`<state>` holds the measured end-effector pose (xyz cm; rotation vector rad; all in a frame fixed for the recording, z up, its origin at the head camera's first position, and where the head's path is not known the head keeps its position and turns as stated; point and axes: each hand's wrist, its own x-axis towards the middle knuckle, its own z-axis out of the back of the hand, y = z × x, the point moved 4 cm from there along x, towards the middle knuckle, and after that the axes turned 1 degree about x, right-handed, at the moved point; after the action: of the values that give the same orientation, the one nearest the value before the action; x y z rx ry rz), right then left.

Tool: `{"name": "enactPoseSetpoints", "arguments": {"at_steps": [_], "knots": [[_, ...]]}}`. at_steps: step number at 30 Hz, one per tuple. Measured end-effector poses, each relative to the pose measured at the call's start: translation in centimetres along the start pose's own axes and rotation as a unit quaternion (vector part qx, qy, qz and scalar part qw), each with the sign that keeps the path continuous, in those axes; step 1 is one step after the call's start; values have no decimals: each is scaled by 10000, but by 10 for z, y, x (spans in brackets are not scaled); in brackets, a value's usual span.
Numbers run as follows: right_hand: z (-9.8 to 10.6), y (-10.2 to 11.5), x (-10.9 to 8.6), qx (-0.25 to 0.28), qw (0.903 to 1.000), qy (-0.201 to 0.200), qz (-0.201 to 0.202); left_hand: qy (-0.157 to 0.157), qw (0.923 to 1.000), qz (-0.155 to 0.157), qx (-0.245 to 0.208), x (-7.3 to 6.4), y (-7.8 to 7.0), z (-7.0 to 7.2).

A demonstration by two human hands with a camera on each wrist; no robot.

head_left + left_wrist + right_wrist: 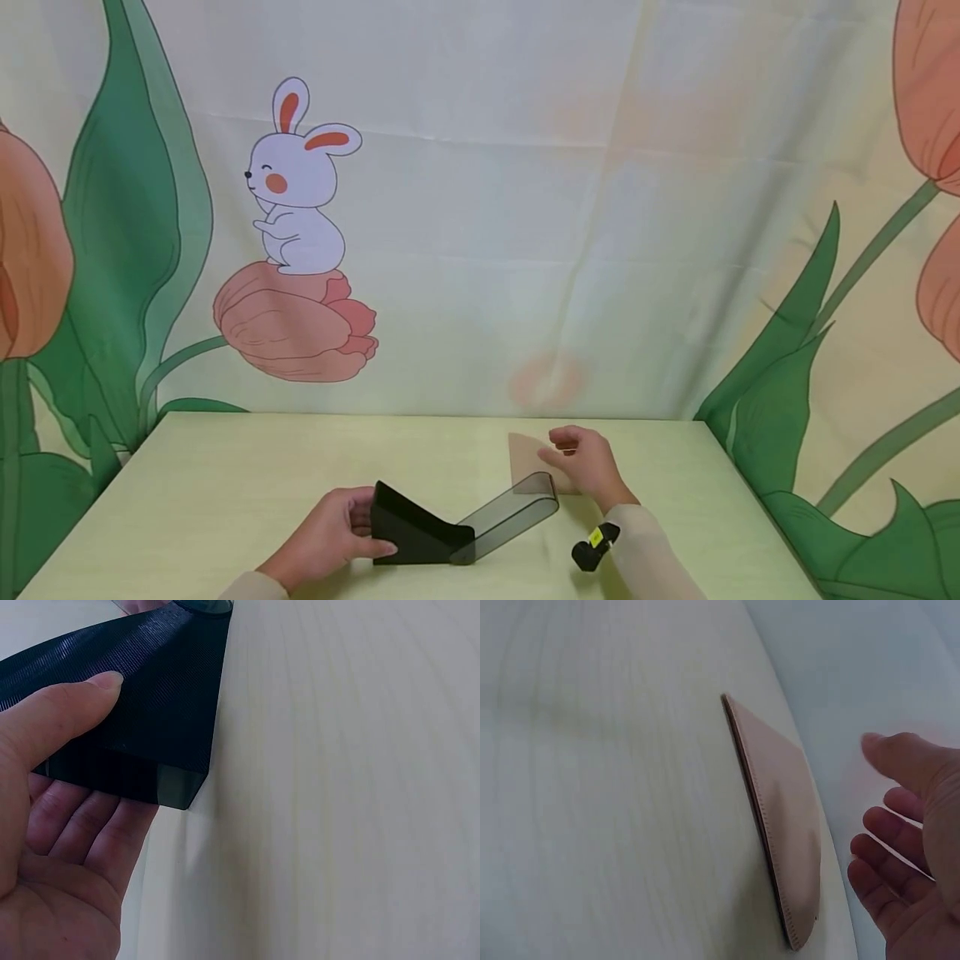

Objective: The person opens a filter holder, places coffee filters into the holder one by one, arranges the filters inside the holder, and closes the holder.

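My left hand [322, 537] grips a black wedge-shaped box [408, 533] by its tall end. In the left wrist view the thumb [86, 697] presses one flat side while the fingers lie under the other. From the box's low end a smoky see-through lid [513, 517] slants up to the right, swung away from it. A flat tan sleeve [527, 458] with stitched edges lies on the table behind the lid's end. My right hand [592, 467] hovers by this sleeve, fingers loosely bent, holding nothing; the right wrist view shows a gap between the hand and the sleeve [784, 817].
A pale wood-grain table [247, 467] carries these things. Behind it hangs a cloth backdrop [465, 250] printed with tulips and a rabbit. A small black device with a yellow label [596, 546] sits at the right wrist.
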<state>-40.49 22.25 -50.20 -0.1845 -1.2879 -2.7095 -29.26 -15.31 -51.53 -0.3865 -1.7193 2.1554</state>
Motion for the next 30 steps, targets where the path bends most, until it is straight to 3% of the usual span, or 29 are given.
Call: {"name": "enactPoseSetpoints", "arguments": {"at_steps": [12, 30], "knots": [[-7, -3, 19, -443, 9956, 500, -655, -26, 10000, 54, -5, 1, 3, 0], [-9, -7, 28, -890, 9887, 773, -931, 11, 9999, 66, 83, 0, 1, 2]]}}
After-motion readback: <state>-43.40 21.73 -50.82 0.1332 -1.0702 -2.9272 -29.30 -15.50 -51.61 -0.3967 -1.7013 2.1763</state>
